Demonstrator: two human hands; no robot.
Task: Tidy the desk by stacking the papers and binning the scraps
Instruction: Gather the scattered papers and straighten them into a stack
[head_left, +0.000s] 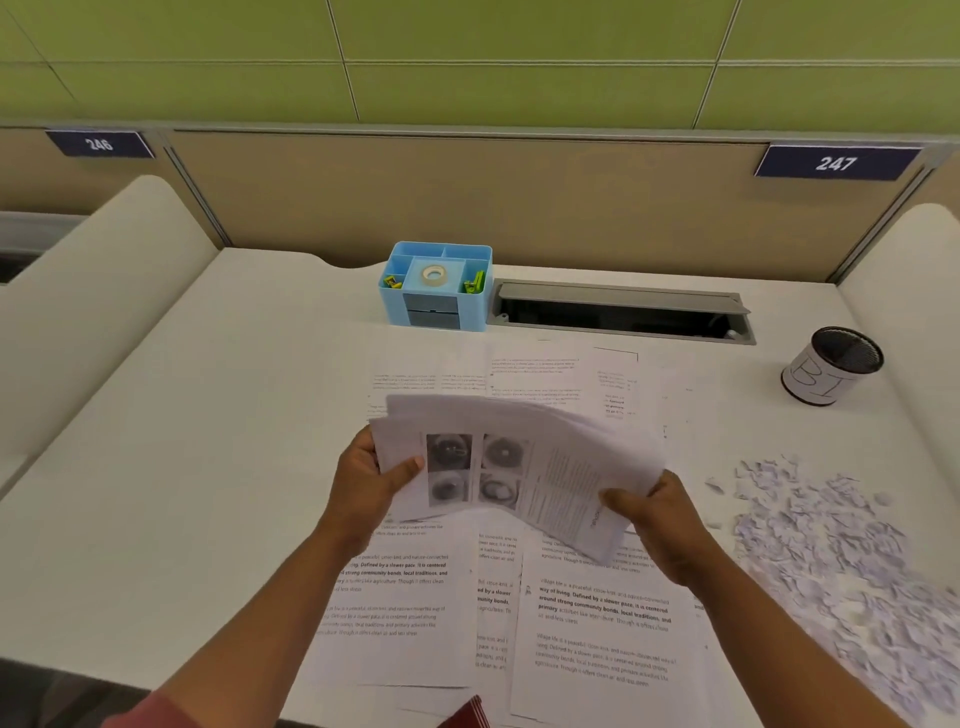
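I take the blue desk organiser (435, 287) at the back of the white desk (171, 467) as my landmark. Nearer me than the organiser, and above the desk surface, I see a sheaf of papers (524, 467) held between both hands. The left hand (366, 480) grips the sheaf's left edge, thumb curled over the top sheet beside four grey photographs. The right hand (657, 517) grips the sheaf's lower right corner, thumb on top and fingers hidden beneath; the sheets bow upward between the two grips.

Under the sheaf, from just in front of the organiser down to the near desk edge, loose printed sheets (597, 623) lie overlapping on the desk. To the right of the organiser and nearer me, a pile of paper scraps (831, 561) spreads toward the desk's right edge. To the right of the organiser, near the right divider, stands a black mesh cup (831, 366) wrapped in a handwritten paper label. Just beside the organiser on its right is a grey cable tray (623, 312), lid raised. The organiser holds a tape roll (434, 274) in its middle compartment and green clips in its side compartments.
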